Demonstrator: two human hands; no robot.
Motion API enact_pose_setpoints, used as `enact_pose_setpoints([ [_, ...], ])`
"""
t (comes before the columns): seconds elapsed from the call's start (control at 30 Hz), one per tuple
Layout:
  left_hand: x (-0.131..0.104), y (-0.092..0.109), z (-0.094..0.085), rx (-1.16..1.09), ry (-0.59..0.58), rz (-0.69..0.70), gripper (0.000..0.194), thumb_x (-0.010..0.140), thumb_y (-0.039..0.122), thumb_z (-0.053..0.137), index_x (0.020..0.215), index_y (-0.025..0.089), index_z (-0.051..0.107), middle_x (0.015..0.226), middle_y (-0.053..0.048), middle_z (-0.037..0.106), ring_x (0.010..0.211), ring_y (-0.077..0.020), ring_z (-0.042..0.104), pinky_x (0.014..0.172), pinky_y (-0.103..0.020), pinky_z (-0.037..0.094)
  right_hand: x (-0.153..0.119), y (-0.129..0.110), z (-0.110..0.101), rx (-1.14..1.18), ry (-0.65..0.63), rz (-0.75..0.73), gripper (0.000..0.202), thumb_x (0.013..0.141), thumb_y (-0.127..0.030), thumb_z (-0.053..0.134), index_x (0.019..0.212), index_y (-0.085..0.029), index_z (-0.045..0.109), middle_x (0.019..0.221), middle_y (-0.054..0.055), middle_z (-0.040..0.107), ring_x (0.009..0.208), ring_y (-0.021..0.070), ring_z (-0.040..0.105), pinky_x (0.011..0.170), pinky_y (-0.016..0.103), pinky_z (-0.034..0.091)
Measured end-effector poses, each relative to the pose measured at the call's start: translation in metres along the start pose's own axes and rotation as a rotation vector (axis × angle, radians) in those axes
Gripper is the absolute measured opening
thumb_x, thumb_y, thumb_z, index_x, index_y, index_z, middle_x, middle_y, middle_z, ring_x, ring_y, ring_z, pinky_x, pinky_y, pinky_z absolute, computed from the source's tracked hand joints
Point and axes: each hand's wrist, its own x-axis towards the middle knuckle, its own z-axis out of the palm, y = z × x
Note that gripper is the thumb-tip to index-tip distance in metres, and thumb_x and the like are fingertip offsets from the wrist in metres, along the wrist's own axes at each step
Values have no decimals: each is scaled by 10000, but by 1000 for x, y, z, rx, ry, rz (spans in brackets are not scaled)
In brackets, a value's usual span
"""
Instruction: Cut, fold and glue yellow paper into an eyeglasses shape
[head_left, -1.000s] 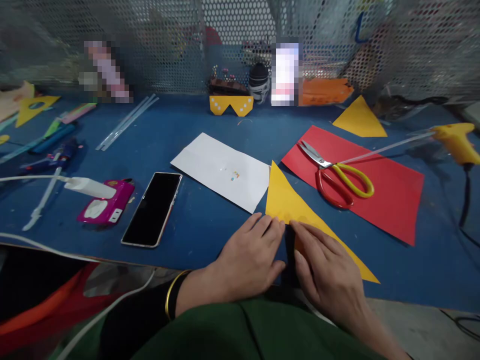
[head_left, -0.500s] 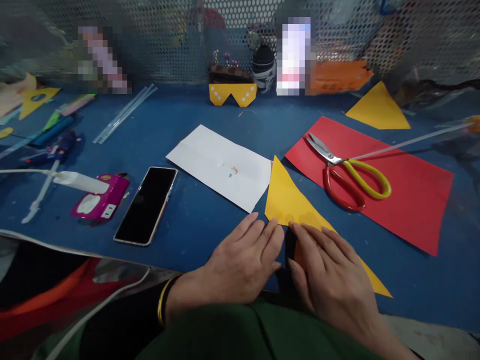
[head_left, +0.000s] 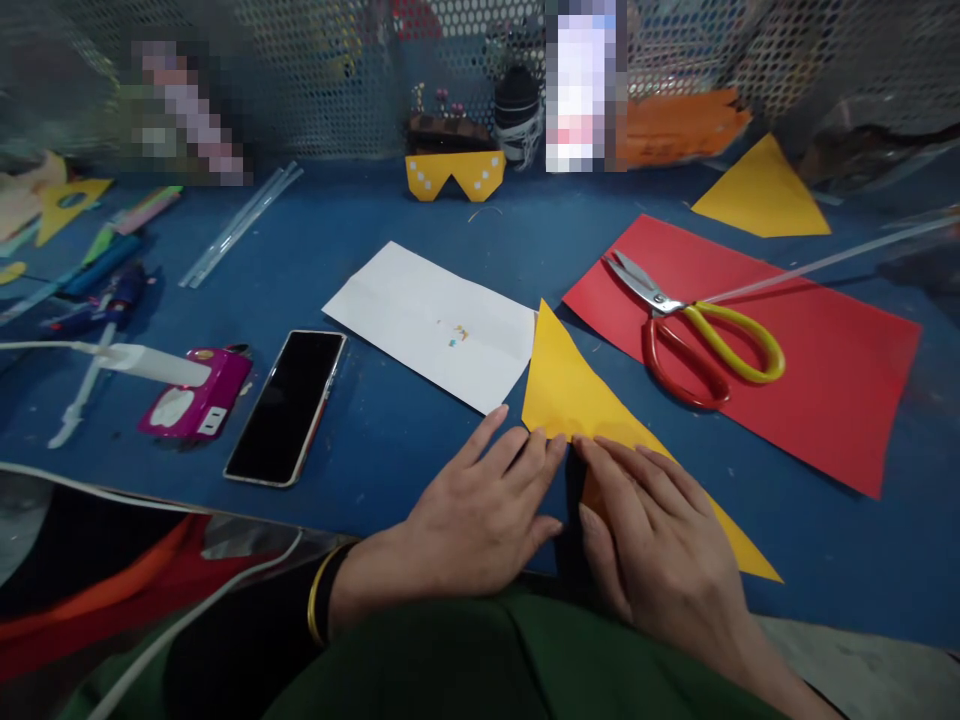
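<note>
A sheet of yellow paper (head_left: 570, 390), folded into a long triangle, lies on the blue table in front of me. My left hand (head_left: 487, 510) has its fingers stretched out, their tips touching the paper's near edge. My right hand (head_left: 660, 530) rests over the paper, fingertips pressed on the fold beside the left ones. A darker orange flap shows between its thumb and fingers; the palm hides the rest. Just beyond is a white sheet (head_left: 427, 320) with small coloured scraps on it. To the right, scissors (head_left: 660, 305) with red and yellow handles lie on red paper (head_left: 832, 400).
A phone (head_left: 285, 410) lies to the left, beside a magenta device (head_left: 199, 390) with a white plug and cable. A glue gun (head_left: 124, 295) lies farther left near clear sticks (head_left: 240, 225). At the back stand a yellow mask-shaped cutout (head_left: 455, 178) and another yellow piece (head_left: 761, 195).
The view has shifted slightly, so most things sit a little higher. My left index finger has spread away from the others. The right hand stays pressed on the yellow paper.
</note>
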Motion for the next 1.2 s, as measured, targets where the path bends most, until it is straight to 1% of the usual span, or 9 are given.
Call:
enact_pose_setpoints([
  [0.17,-2,5,0,16,63,-33,557,995,400,467,1382,4,530,1353,-156,611,1312,-294,465,1245,-475,167,0,0,0,-21,23,-3,538,928,-206,524,1418,3,449,1187,204,705,1112,311,644,958,465,507],
  [0.37,-2,6,-1,3,135,-162,526,954,459,515,1329,102,605,1360,-156,597,1348,-306,441,1227,-503,200,2,0,1,-27,25,17,553,923,-191,529,1442,-28,428,1167,188,710,1095,299,647,941,451,518],
  [0.57,-1,3,-1,-17,37,1,532,1005,383,453,1426,62,505,1465,-105,556,1354,-280,439,1235,-476,190,2,-1,3,-28,32,7,492,916,-196,540,1360,11,495,1174,211,701,1099,312,631,956,458,503],
  [0.67,1,2,-1,-29,24,0,532,1008,374,451,1438,63,493,1463,-103,561,1339,-274,460,1228,-462,215,1,3,1,74,20,70,449,942,-233,495,1346,-39,525,1176,188,704,1107,293,640,949,449,520],
  [0.8,2,3,0,-24,26,-13,531,1013,400,448,1433,80,502,1448,-105,573,1320,-286,488,1214,-472,244,-6,13,-7,370,27,281,390,984,-202,407,1346,-193,551,1252,98,697,1135,219,661,931,379,554],
  [0.87,2,3,1,-14,33,-6,523,1018,402,438,1428,85,507,1445,-108,576,1332,-288,484,1212,-475,247,-12,17,-12,394,58,343,399,980,-191,432,1361,-228,543,1278,78,689,1155,208,658,940,365,552],
  [0.93,1,3,1,-4,43,0,514,1021,397,433,1423,88,509,1445,-107,575,1347,-285,475,1215,-470,244,-17,18,-16,296,70,301,382,971,-208,470,1342,-221,559,1252,84,700,1141,215,661,932,365,553],
  [1.03,0,4,2,5,54,3,508,1018,390,437,1421,89,508,1452,-105,568,1368,-287,456,1220,-466,232,-21,17,-18,147,53,137,360,969,-243,490,1310,-163,574,1198,110,717,1120,230,657,925,379,551],
  [1.2,0,4,3,3,75,-2,527,995,395,476,1413,75,510,1479,-129,535,1391,-306,427,1209,-477,258,-20,10,-11,29,46,-53,419,971,-288,535,1322,-58,541,1160,148,731,1171,281,626,947,428,539],
])
